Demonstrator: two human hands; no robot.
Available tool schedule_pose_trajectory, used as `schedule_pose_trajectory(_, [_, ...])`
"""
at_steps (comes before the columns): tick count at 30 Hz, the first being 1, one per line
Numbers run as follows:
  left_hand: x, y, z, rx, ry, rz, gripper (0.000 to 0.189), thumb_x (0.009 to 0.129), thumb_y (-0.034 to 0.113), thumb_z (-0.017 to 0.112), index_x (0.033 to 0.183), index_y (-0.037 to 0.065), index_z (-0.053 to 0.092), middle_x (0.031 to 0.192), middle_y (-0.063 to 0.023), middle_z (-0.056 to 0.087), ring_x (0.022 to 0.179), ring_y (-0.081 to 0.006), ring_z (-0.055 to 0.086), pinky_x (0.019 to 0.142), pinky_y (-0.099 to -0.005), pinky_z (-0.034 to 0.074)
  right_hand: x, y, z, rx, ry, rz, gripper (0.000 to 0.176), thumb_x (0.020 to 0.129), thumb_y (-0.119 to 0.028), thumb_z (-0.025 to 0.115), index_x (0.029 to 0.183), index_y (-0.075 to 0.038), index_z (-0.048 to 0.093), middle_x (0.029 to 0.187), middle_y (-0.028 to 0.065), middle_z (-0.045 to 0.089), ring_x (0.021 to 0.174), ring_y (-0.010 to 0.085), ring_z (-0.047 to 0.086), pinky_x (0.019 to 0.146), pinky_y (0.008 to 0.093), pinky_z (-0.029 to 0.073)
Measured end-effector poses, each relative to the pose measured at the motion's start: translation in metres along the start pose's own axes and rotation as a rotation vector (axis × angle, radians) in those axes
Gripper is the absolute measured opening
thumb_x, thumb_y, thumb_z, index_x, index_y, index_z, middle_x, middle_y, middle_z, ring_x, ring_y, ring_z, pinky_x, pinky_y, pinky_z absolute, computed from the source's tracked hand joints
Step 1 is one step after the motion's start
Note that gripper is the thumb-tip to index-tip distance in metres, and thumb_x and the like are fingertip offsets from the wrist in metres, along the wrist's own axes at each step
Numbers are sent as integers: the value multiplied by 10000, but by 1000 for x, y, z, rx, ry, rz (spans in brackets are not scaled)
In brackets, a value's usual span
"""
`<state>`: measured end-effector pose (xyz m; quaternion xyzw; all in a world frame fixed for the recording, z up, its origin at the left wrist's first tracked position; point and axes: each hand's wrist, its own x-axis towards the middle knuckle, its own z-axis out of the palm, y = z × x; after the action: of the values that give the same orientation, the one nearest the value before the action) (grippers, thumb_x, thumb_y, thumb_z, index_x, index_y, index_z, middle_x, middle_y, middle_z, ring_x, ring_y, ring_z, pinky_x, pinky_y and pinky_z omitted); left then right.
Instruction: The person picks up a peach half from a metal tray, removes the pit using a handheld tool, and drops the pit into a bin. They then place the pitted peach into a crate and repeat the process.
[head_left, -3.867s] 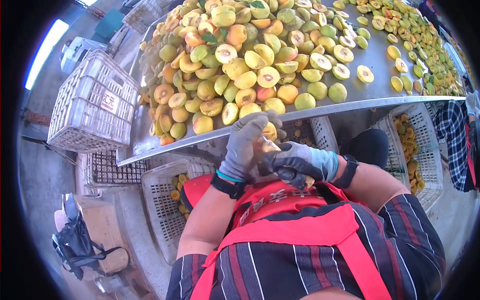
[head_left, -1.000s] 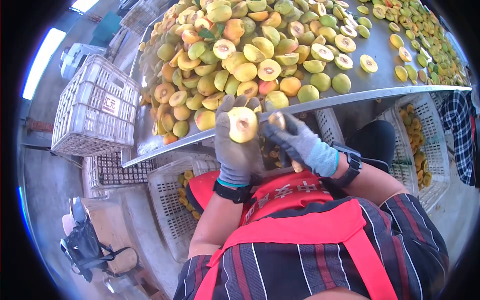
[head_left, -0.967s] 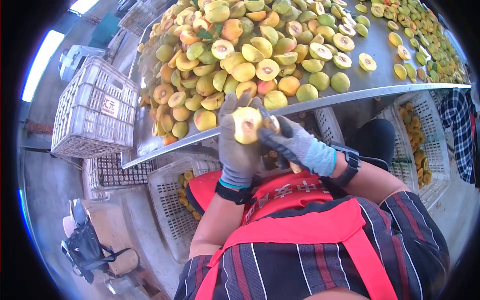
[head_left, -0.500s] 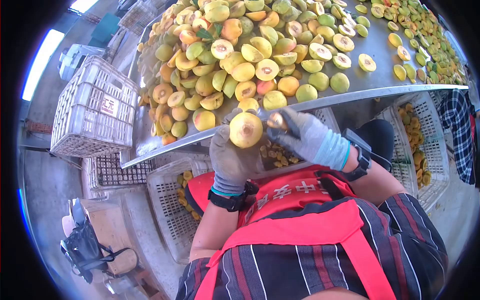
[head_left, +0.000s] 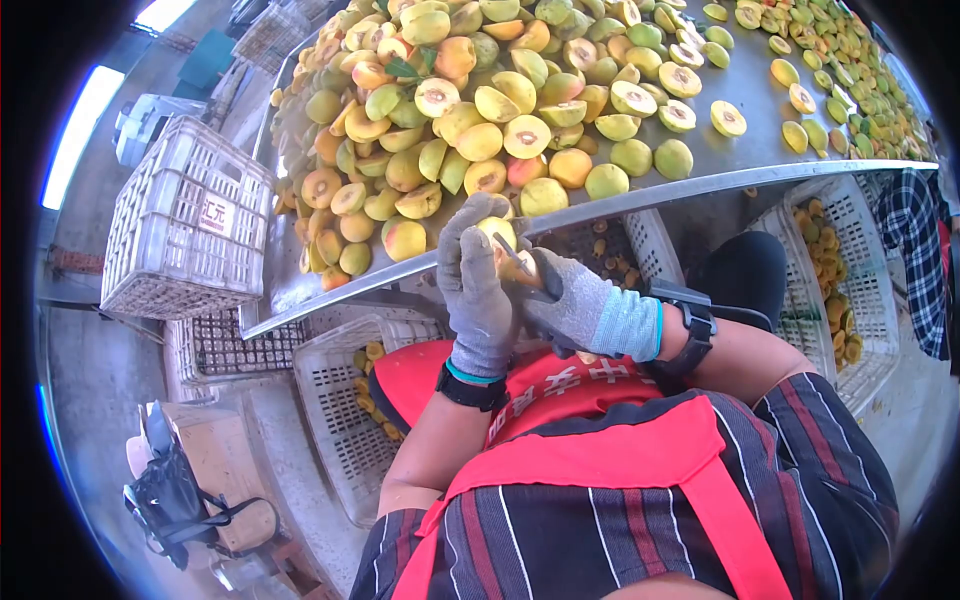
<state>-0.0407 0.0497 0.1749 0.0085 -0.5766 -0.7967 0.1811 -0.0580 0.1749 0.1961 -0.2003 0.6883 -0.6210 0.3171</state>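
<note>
My left hand [head_left: 475, 290], in a grey glove, is wrapped round a halved yellow fruit [head_left: 494, 232] just in front of the table's near edge. Close against it on the right, my right hand [head_left: 572, 305], also gloved, grips a thin dark tool [head_left: 508, 249] whose tip is on the fruit. A small light-brown piece [head_left: 527, 266] shows by the right fingertips. Beyond both hands a large heap of halved fruits [head_left: 480, 141] covers much of the metal table [head_left: 690, 187].
A white crate [head_left: 190, 215] stands at the left. Below the table are crates with fruit pieces, one at the lower left [head_left: 350, 400] and one at the right [head_left: 868, 290]. A cardboard box [head_left: 225, 465] with a black bag is lower left. A plaid sleeve [head_left: 912, 260] shows at far right.
My left hand has tipped upward and turned with the fruit. My right hand has moved left and down, and the tool now meets the fruit.
</note>
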Motion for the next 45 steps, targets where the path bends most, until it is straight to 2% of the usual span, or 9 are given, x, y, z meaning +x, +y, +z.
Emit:
schedule_pose_trajectory(2, [4, 12, 6, 73, -36, 13, 379, 937, 296, 413, 1153, -3, 499, 1034, -131, 586, 924, -196, 574, 820, -314, 471, -2, -2, -1, -33, 2, 31, 377, 814, -186, 571, 1100, 1, 411, 724, 187, 592, 596, 343, 606, 526, 398, 485])
schedule_pose_trajectory(5, [12, 12, -5, 78, -98, -122, 321, 920, 233, 445, 1082, -22, 552, 944, -126, 623, 864, -193, 599, 792, -310, 484, -3, 8, -2, -469, 56, -84, 411, 769, -230, 593, 1084, -6, 454, 947, 253, 578, 828, 394, 588, 692, 428, 485])
schedule_pose_trajectory(14, [39, 23, -18, 177, -429, -527, 222, 825, 121, 561, 953, -53, 616, 856, -101, 639, 765, -147, 598, 696, -260, 486, -1, 16, -7, -520, 45, -225, 262, 840, -235, 505, 980, -14, 508, 709, 201, 584, 618, 350, 598, 566, 409, 491])
schedule_pose_trajectory(17, [31, 21, -5, 68, -319, -368, 233, 812, 111, 574, 970, -56, 608, 853, -116, 634, 748, -174, 609, 683, -289, 520, -1, -17, -18, 23, -288, 297, 237, 819, -249, 548, 878, -23, 505, 598, 80, 544, 376, 181, 515, 356, 303, 428])
schedule_pose_trajectory(30, [29, -10, 13, -557, 11, -477, 410, 903, 347, 453, 1170, 36, 444, 995, -143, 574, 810, -290, 600, 638, -369, 522, -13, 12, -26, 613, -380, 198, 237, 851, -255, 584, 813, -31, 514, 511, 21, 476, 338, 108, 424, 310, 235, 322])
schedule_pose_trajectory(35, [26, 24, -55, -165, 120, -101, 407, 874, 331, 508, 1126, 12, 528, 980, -129, 610, 923, -242, 600, 731, -343, 538, -22, 13, -45, 220, -227, 289, 315, 873, -382, 535, 843, -70, 519, 572, -2, 473, 428, 77, 460, 349, 219, 354])
schedule_pose_trajectory(39, [16, 100, -142, 1257, 66, -235, 317, 817, 239, 610, 993, -25, 603, 866, -103, 637, 807, -215, 611, 722, -311, 485, -24, 45, -56, 88, -195, 368, 486, 885, -532, 422, 976, -64, 512, 589, 8, 461, 446, 91, 457, 384, 220, 398])
schedule_pose_trajectory(42, [32, 97, -168, 1639, 116, 40, 349, 787, 268, 642, 993, -11, 602, 894, -151, 637, 822, -237, 617, 729, -333, 472, -20, 58, -55, 94, -200, 374, 558, 864, -582, 418, 975, -45, 524, 612, 6, 471, 503, 90, 486, 410, 220, 420])
schedule_pose_trajectory(45, [66, 69, -133, 1543, 78, -127, 501, 727, 408, 666, 1042, 25, 589, 962, -181, 629, 889, -319, 604, 745, -369, 470, -17, 49, -51, -21, -219, 372, 606, 861, -609, 388, 892, -24, 546, 677, 21, 516, 530, 90, 499, 449, 240, 425])
